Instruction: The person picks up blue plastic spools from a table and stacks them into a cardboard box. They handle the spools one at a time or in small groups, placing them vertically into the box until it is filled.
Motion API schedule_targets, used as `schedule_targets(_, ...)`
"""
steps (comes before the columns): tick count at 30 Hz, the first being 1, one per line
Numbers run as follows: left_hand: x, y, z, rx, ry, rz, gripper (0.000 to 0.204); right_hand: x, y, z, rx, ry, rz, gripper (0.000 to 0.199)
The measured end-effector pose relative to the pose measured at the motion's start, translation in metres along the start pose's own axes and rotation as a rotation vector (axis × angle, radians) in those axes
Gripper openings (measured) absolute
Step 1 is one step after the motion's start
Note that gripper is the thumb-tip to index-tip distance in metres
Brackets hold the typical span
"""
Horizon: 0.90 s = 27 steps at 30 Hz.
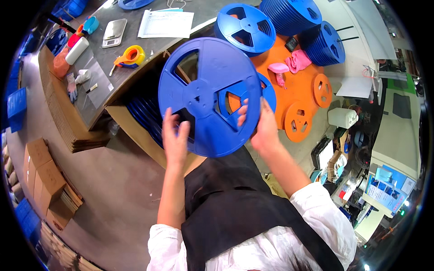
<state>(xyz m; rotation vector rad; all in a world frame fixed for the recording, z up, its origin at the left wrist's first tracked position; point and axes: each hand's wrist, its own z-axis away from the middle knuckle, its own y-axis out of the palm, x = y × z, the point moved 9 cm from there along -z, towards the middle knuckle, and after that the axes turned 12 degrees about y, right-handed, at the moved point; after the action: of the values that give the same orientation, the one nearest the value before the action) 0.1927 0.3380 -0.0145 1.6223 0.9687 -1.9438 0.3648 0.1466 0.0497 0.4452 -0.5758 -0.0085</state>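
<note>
A large blue plastic reel [212, 63] with cut-out windows is held up in front of me, tilted, over an open cardboard box. My right hand [264, 128] grips its right rim, with fingertips showing in the right window. My left hand [175, 142] is at the reel's lower left, thumb and fingers apart, next to another window; whether it bears any weight is unclear. Inside the cardboard box [123, 118], several blue reels [143, 118] stand on edge. Another blue reel [267, 92] lies behind the held one, partly hidden by it.
On the orange surface [264, 63] stand stacked blue reels [289, 16], a pink cloth [298, 61] and orange discs [298, 122]. The grey table [129, 83] bears a scale [114, 32], papers [166, 24] and a tape dispenser [131, 56]. Cardboard boxes [43, 180] stand at left.
</note>
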Motion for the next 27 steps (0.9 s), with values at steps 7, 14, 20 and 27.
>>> schedule_targets(7, -0.052, 0.072, 0.039, 0.136, -0.596, 1.629, 0.066, -0.041, 0.122, 0.109, 0.589, -0.983, 1.318, 0.073)
schedule_targets(14, -0.062, 0.067, 0.054, 0.328, -0.452, 1.884, 0.074, 0.041, 0.019, 0.066, -0.051, -0.883, 1.172, 0.056)
schedule_targets(20, -0.059, 0.065, 0.05, 0.308, -0.48, 1.911, 0.076, 0.043, -0.013, 0.041, -0.095, -0.637, 0.793, 0.048)
schedule_targets(27, -0.049, 0.056, 0.037, 0.293, -0.44, 2.012, 0.075, 0.017, -0.036, 0.006, -0.087, -0.379, 0.531, 0.041)
